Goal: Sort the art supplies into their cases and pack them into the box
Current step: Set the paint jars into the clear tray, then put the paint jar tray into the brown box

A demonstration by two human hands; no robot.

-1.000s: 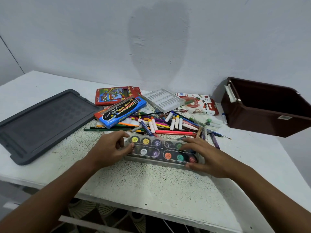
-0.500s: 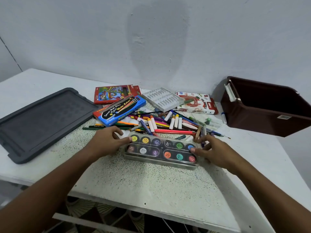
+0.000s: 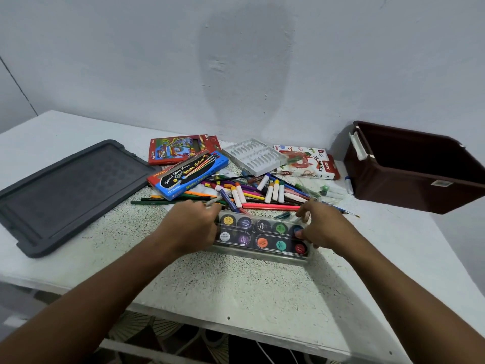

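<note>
Clear poster-paint case (image 3: 262, 239) flat on speckled tabletop (image 3: 236, 285), gripped at both ends.

Left hand (image 3: 190, 228) over left end of case, fingers (image 3: 210, 208) curled round the far-left corner, covering the leftmost pots. Right hand (image 3: 324, 227) at right end, thumb on the lid near the blue pot, fingers (image 3: 301, 210) curled over the far-right corner. Round paint pots in two rows visible between the two sets of fingers. Just beyond the fingertips: loose heap of markers, pencils and pastels (image 3: 252, 194). Beyond that, blue water-colour pencil box (image 3: 187, 174), red pencil box (image 3: 175, 149), white plastic insert tray (image 3: 253, 156), oil pastels box (image 3: 312, 162). Well right of right-hand fingers: open brown storage box (image 3: 420, 179), white latch on near end. Well left of left-hand fingers: grey lid (image 3: 65, 190) lying flat.
</note>
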